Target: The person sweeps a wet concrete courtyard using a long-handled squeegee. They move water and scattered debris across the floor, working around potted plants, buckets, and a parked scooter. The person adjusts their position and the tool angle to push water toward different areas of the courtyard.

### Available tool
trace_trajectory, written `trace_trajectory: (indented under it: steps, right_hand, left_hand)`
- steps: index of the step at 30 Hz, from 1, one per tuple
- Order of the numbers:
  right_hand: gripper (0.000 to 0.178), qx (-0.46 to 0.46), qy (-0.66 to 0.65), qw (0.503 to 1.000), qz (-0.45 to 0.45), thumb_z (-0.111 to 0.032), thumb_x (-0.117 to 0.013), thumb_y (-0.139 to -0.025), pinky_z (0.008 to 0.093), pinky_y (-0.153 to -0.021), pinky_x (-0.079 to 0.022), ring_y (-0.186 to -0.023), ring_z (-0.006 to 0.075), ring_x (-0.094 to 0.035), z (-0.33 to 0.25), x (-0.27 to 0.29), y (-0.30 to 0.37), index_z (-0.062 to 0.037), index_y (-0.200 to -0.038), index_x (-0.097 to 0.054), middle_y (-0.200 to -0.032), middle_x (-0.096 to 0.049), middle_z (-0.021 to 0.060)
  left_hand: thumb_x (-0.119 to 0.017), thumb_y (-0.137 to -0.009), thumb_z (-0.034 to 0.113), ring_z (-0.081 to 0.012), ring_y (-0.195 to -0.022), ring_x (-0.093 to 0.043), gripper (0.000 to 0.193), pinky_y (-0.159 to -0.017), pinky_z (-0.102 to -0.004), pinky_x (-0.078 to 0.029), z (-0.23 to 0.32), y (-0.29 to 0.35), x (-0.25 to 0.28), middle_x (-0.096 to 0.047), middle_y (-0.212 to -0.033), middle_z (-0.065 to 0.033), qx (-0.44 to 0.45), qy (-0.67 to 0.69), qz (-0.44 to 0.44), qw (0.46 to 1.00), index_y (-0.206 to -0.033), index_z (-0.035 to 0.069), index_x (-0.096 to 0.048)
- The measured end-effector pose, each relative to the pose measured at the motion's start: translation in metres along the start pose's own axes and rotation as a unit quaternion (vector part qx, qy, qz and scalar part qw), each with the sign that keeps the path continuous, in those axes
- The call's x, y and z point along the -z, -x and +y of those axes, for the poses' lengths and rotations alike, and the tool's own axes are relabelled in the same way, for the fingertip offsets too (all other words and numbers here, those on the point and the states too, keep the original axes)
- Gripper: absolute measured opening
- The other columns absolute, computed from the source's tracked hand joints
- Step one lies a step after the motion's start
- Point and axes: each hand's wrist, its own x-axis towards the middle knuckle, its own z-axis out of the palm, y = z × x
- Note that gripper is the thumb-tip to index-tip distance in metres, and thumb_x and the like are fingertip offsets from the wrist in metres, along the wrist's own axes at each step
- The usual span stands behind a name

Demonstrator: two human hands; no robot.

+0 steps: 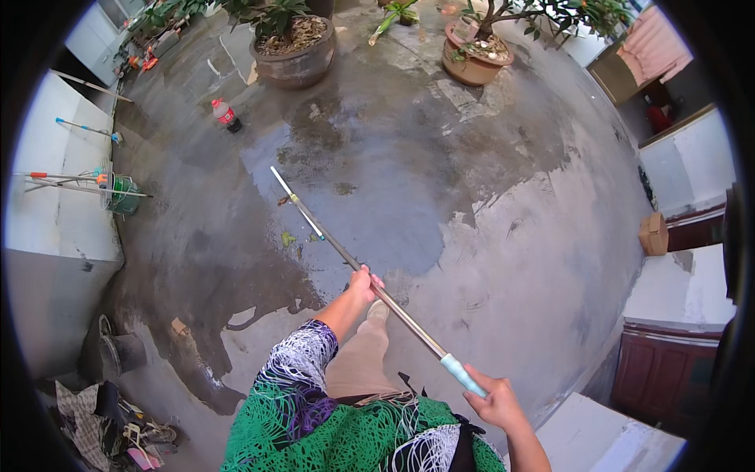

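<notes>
A long metal-poled floor squeegee (407, 318) runs slantwise across the view, its thin white head (281, 180) low over the wet floor ahead. My left hand (365, 284) is closed round the middle of the pole. Lower down and to the right, my right hand (492, 400) grips the pale blue handle end (460, 373). Some green leaves (288, 237) lie on the floor beside the squeegee's head. Whether the blade presses on the floor, I cannot tell.
Ahead stand two large potted plants, in a grey pot (295, 63) and a brown pot (474, 67). A red-labelled bottle (225, 114) is on the floor. Along the left wall are a green bucket (124, 194) and poles; a cardboard box (653, 234) sits right.
</notes>
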Motion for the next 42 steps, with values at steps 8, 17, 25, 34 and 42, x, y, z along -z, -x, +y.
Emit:
trace_trajectory:
  steps: [8, 17, 25, 34, 42]
  right_hand:
    - [0.047, -0.073, 0.031, 0.977, 0.198, -0.003, -0.065, -0.064, 0.0304, -0.054, -0.043, -0.054, 0.0229, -0.056, 0.055, -0.094, 0.192, -0.0063, -0.110, -0.057, -0.068, -0.060, 0.0134]
    - [0.040, -0.166, 0.125, 0.929, 0.308, -0.012, -0.058, -0.076, 0.0405, -0.052, -0.046, -0.058, 0.0354, -0.056, 0.011, -0.188, 0.328, -0.0095, -0.115, -0.054, -0.071, -0.057, 0.0176]
    - [0.024, -0.176, 0.136, 0.937, 0.268, -0.013, -0.058, -0.077, 0.0431, -0.049, -0.044, -0.057, 0.0371, -0.055, -0.024, -0.250, 0.305, -0.0054, -0.100, -0.059, -0.073, -0.057, 0.0210]
    - [0.017, -0.175, 0.060, 0.966, 0.182, -0.015, -0.061, -0.076, 0.0397, -0.043, -0.040, -0.048, 0.0344, -0.052, -0.126, -0.299, 0.294, -0.0033, -0.087, -0.058, -0.059, -0.053, 0.0174]
    - [0.036, -0.115, 0.015, 0.981, 0.153, -0.006, -0.058, -0.068, 0.0346, -0.049, -0.042, -0.054, 0.0296, -0.054, -0.191, -0.354, 0.268, -0.0031, -0.104, -0.058, -0.067, -0.055, 0.0183]
  left_hand:
    - [-0.038, -0.092, 0.031, -0.0168, -0.050, -0.037, 0.017, -0.046, -0.0346, -0.039, -0.159, 0.098, 0.039, -0.036, -0.065, -0.0041, 0.081, -0.115, -0.029, 0.990, -0.090, 0.019, -0.028]
    - [-0.043, -0.091, 0.028, -0.0161, -0.049, -0.040, 0.020, -0.043, -0.0344, -0.042, -0.314, 0.143, 0.067, -0.037, -0.066, -0.0043, 0.201, -0.263, -0.101, 0.938, -0.091, 0.018, -0.025]
    - [-0.047, -0.089, 0.017, -0.0179, -0.048, -0.042, 0.019, -0.043, -0.0359, -0.043, -0.292, 0.109, 0.145, -0.039, -0.062, -0.0055, 0.222, -0.329, -0.116, 0.910, -0.090, 0.008, -0.030]
    - [-0.045, -0.089, 0.012, -0.0181, -0.051, -0.042, 0.025, -0.046, -0.0364, -0.047, -0.128, 0.164, 0.214, -0.039, -0.068, -0.0084, 0.132, -0.346, -0.083, 0.925, -0.094, 0.009, -0.021]
    - [-0.042, -0.090, 0.012, -0.0190, -0.051, -0.043, 0.020, -0.045, -0.0367, -0.045, 0.004, 0.193, 0.280, -0.039, -0.067, -0.0086, 0.095, -0.324, -0.067, 0.939, -0.095, 0.009, -0.023]
